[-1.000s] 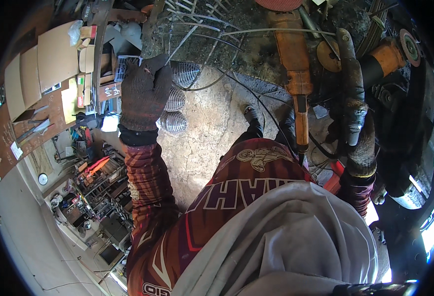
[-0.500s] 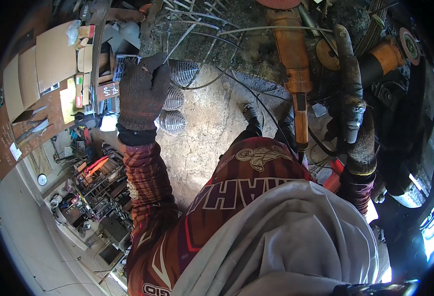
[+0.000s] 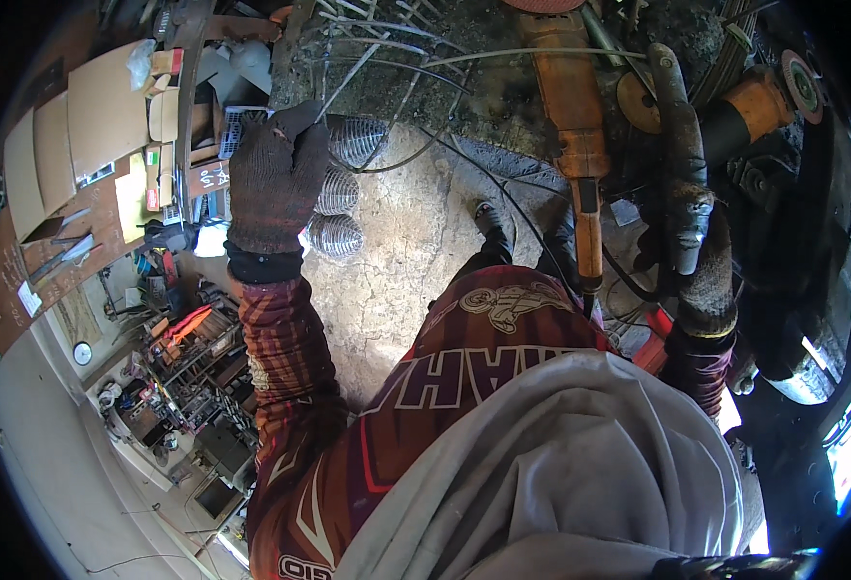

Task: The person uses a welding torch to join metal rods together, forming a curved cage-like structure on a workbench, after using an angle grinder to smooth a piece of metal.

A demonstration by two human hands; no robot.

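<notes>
Electrode holder point(image 3: 685, 155), shifted slightly leftward, gripped in right fingers point(image 3: 719, 240); left fingers point(image 3: 293, 124) around rod point(image 3: 355, 73)

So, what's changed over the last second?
The view shifted slightly. The grey tubular holder and its thin metal rod, held by the grey-gloved right hand, edged slightly left, toward the orange-bodied grinder. Nothing was visibly grasped or released; the brown-gloved left hand stayed at the silvery wire frame.

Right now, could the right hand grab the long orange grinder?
Probably not without letting go: the gloved right hand appears wrapped around the grey tool, and a thin rod crosses in front of the long orange grinder.
</notes>
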